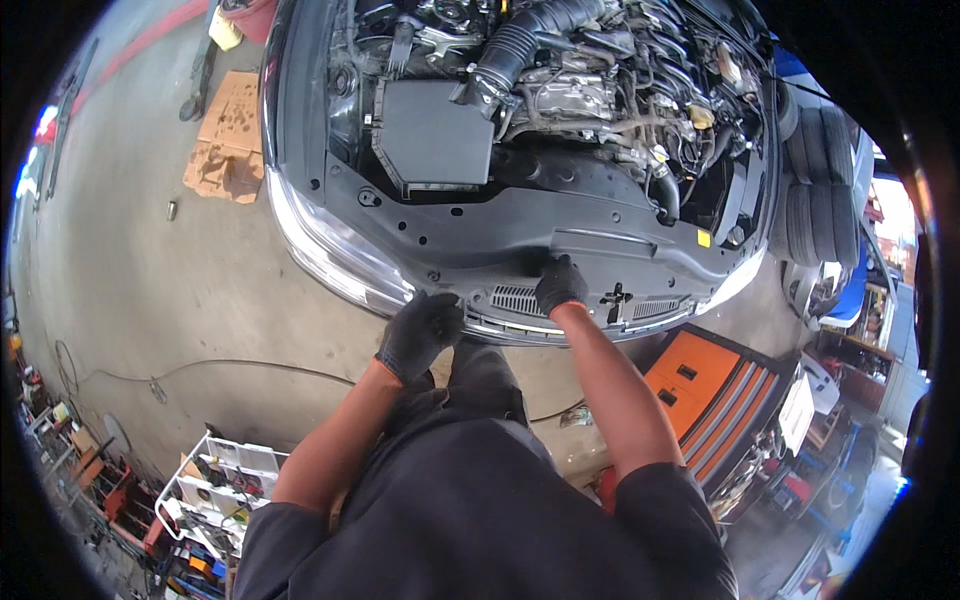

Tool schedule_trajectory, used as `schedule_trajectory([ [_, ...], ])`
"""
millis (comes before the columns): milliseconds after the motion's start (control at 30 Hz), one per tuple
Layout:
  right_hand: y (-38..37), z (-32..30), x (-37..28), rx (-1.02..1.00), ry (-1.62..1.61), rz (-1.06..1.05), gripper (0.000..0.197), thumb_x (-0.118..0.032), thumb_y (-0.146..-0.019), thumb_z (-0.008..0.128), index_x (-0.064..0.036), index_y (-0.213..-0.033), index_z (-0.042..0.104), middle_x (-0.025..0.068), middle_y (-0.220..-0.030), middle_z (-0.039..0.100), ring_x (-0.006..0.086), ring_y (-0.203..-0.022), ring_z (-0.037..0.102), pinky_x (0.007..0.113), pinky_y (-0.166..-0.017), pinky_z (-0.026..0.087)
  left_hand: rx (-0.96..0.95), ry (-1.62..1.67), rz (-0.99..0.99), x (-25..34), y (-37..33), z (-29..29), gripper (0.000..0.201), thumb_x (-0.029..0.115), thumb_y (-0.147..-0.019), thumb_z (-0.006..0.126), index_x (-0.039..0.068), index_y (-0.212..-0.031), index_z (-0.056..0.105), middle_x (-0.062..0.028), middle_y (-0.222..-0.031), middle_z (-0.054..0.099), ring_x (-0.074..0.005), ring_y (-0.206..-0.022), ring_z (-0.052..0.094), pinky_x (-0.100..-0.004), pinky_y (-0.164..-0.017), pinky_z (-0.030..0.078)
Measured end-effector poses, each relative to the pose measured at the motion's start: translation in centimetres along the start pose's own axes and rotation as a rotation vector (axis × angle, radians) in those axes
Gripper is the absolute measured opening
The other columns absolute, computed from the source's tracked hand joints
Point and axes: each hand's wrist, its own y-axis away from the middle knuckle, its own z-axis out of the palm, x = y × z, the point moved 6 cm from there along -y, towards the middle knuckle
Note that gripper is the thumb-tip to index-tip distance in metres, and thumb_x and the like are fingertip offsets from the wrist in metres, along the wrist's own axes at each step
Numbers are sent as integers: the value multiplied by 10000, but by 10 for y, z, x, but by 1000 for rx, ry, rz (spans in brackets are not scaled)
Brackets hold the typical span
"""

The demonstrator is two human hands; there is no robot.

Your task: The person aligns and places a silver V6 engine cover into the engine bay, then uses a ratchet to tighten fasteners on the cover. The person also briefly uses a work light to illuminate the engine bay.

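From my end, I have the black panel [480,222] lying across the front, between the engine [575,98] and my two gloved hands. My right hand [560,286] is on the panel, just beside its slotted vent [514,299], fingers bent in; I can't tell whether its grip holds anything. My left hand [422,335] is curled at the panel's front edge, near the inner end of the headlight [335,245]; its grip looks narrow, but what's inside is hidden from me. The airbox [435,130] sits behind the panel.
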Motion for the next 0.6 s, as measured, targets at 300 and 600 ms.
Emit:
schedule_trajectory([
  [300, 141, -118, -81, 573, -683, -339, 244, 41, -880, 653, -38, -1097, 734, 176, -958, 703, 361, -873, 693, 439, -741, 563, -102, 736, -284, 64, -7, 19, 332, 230, -1044, 573, 4, -1284, 621, -152, -1186, 700, -333, -1151, 675, -473, -985, 568],
  [600, 187, -136, -116, 613, -818, -360, 345, 5, -745, 766, -38, -1083, 714, 160, -961, 684, 367, -829, 662, 451, -705, 553, -238, 1047, -441, 41, -1, 46, 373, 235, -1082, 510, 60, -1393, 618, -130, -1358, 679, -308, -1217, 648, -461, -1056, 515],
])
